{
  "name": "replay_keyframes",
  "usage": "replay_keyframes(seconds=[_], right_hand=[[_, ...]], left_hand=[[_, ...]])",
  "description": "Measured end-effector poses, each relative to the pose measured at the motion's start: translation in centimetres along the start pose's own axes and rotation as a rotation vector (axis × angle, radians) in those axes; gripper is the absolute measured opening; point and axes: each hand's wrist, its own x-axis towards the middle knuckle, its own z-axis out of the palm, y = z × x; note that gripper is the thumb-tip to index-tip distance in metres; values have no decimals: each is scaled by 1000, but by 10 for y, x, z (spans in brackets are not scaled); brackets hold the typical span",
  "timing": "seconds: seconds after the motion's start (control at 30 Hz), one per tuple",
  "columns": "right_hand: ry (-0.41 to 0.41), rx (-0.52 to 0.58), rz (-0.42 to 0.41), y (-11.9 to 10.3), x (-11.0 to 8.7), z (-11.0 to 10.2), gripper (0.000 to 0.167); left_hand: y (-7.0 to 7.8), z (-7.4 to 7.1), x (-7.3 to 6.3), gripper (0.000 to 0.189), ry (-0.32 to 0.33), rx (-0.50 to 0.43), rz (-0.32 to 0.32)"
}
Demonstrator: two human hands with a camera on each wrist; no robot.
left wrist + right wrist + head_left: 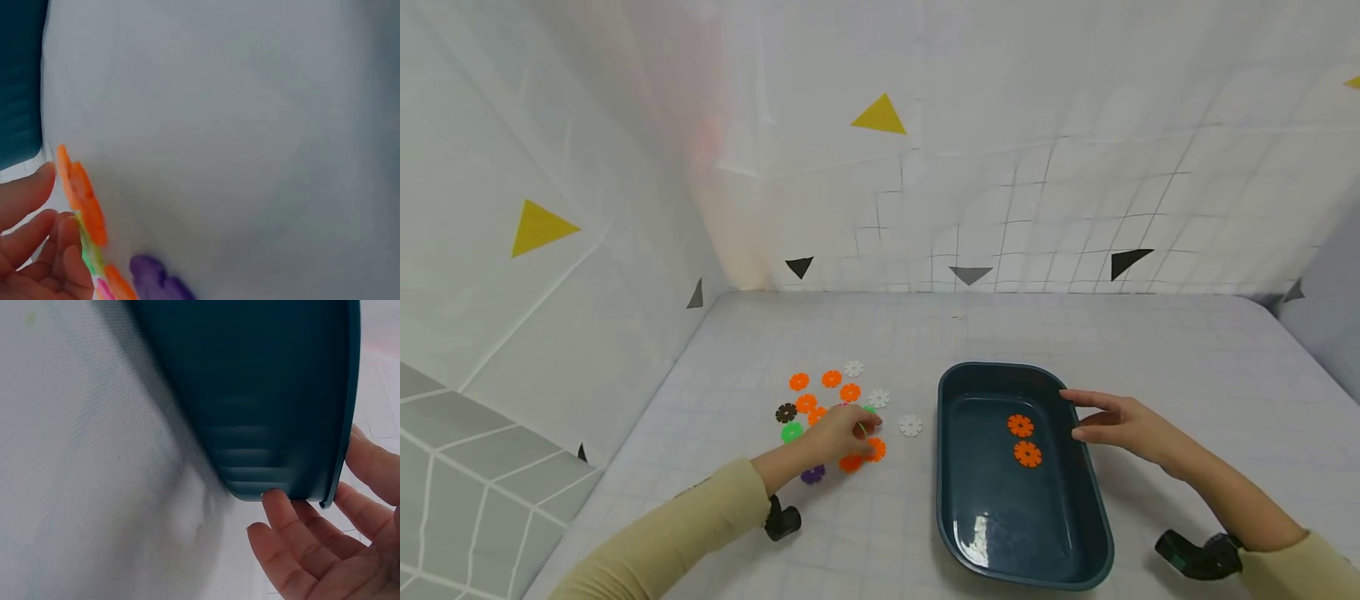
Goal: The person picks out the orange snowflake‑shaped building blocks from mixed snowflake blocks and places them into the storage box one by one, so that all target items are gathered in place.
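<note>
My left hand (pixel 838 433) is over a loose group of notched plastic discs, with a thin yellow-green disc (pixel 90 247) edge-on at its curled fingers. Right below it lie orange discs (pixel 876 450), and a purple disc (pixel 812 474) is near the wrist. A dark teal tray (pixel 951 508) stands to the right, holding two orange discs, one (pixel 1019 426) just behind the other (pixel 1027 454). My right hand (pixel 1123 429) holds the tray's right rim near the far corner. In the right wrist view its fingers (pixel 290 528) reach round the tray's outer wall.
More discs lie left of the tray: several orange (pixel 799 382), a black one (pixel 786 412), a green one (pixel 792 432) and white ones, the nearest (pixel 911 426) close to the tray. A white patterned cloth covers the table (pixel 865 542); pale sheets rise behind and at the left.
</note>
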Motion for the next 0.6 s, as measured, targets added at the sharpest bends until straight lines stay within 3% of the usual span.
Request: replay_keyframes(seconds=[0.6], right_hand=[[-6,-8,-15,0,0,1,63]], left_hand=[[-2,3,7,23,-78,45,-25]])
